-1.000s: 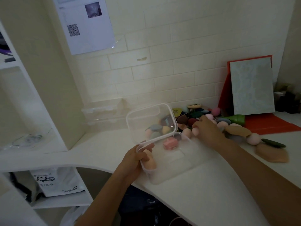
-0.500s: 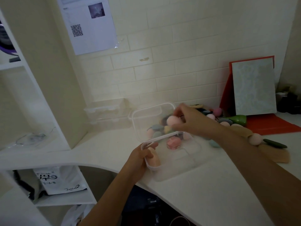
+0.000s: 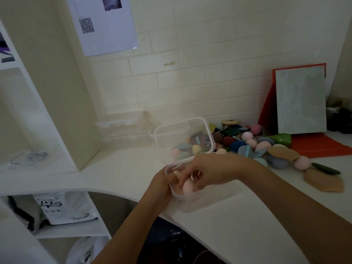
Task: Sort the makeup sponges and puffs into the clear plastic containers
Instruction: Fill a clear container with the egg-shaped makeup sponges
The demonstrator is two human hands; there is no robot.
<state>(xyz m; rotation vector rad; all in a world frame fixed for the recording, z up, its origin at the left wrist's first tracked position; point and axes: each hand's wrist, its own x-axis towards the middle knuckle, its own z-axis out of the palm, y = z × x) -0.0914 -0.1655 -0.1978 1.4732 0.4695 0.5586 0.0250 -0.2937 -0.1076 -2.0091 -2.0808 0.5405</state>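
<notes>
Left hand (image 3: 162, 181) grips box (image 3: 192, 206) at its near-left corner, right hand (image 3: 209, 168) pinches pink sponge (image 3: 187, 187) inside that corner; unsorted pile (image 3: 247, 142) lies rear-right of box, nearer right hand, likely its next reach.

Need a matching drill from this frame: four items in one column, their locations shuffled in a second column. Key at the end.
Items
1. pink sponge
2. QR-code sheet
3. green bottle-shaped item
4. tan puff

Locations
A. lying on its side by the red sheet
B. in the open container, pinched by the right hand
C. on the wall, upper left
D. on the counter, right of the pile

Pairs: 1-B, 2-C, 3-A, 4-D
</notes>
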